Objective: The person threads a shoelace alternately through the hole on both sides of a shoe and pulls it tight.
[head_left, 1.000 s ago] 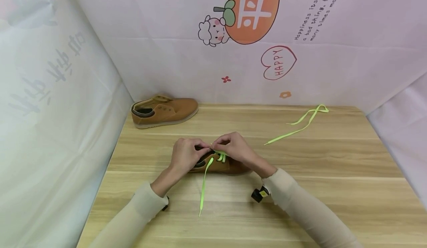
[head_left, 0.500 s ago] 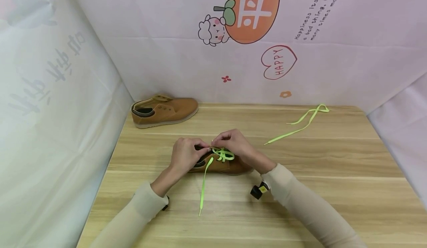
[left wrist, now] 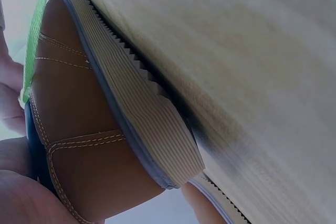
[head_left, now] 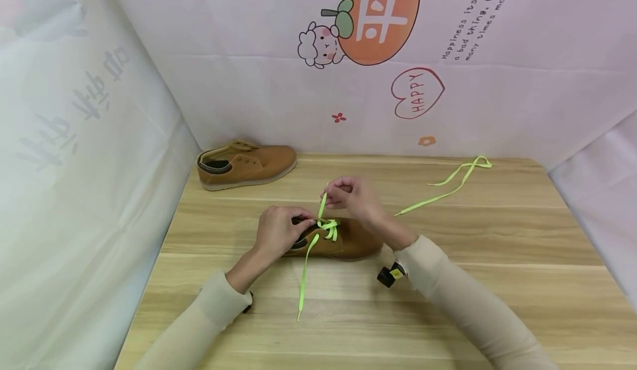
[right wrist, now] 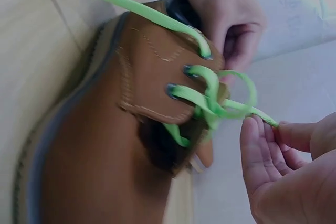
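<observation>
A brown leather shoe (head_left: 357, 241) stands on the table, toe to the right, with a neon-green shoelace (head_left: 302, 281) threaded through its eyelets. One lace end hangs over the near side onto the table. My left hand (head_left: 278, 229) pinches the far eyelet flap at the shoe's opening; its fingertips are partly hidden. Above the shoe, my right hand (head_left: 354, 197) pinches the lace's other end between thumb and fingers and holds it up. In the right wrist view, a small lace loop (right wrist: 251, 90) stands beside the eyelets. The left wrist view shows the shoe's heel (left wrist: 105, 177) and ridged sole.
A second brown shoe (head_left: 266, 164), without a lace, sits at the table's back left. Another neon-green lace (head_left: 438, 197) lies loose at the back right. White printed cloth (head_left: 249, 93) walls off the wooden table (head_left: 473, 303) behind and at the sides.
My right hand has risen away from the eyelets, drawing the lace end upward, and the wide loop over the shoe has shrunk. The left hand has stayed in place.
</observation>
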The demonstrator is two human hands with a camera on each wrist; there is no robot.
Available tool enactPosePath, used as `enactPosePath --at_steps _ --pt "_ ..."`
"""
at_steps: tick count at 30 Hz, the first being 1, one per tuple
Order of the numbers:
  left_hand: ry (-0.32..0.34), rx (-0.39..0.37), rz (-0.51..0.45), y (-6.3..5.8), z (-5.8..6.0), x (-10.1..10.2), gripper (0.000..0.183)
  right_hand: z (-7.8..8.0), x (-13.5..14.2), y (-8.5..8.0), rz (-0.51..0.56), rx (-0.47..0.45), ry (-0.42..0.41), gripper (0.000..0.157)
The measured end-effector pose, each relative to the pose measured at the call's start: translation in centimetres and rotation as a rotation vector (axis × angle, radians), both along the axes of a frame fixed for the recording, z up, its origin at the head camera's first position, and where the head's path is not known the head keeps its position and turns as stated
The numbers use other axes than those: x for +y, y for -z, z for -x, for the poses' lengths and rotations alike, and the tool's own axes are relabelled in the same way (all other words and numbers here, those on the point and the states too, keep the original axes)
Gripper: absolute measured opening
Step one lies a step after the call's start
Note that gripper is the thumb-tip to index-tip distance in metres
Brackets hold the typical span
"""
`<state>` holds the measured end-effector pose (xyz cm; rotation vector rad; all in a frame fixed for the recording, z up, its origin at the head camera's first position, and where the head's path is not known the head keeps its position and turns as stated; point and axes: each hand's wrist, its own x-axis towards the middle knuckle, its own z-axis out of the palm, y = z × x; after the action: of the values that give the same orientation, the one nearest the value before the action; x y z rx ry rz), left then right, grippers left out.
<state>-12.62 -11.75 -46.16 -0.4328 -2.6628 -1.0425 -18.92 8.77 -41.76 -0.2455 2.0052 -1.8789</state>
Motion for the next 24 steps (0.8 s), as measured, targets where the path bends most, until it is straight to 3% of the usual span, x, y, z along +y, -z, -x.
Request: enactPosePath --at_steps 11,24 --pt "0.001 0.035 0.027 0.2 -0.2 0.1 0.007 2.5 1.5 -3.2 0.12 -0.036 0.081 0.018" --pt "0.01 0.073 0.056 0.2 -0.3 0.2 0.007 4.7 3.0 -5.2 0.228 -0.109 0.172 0.024"
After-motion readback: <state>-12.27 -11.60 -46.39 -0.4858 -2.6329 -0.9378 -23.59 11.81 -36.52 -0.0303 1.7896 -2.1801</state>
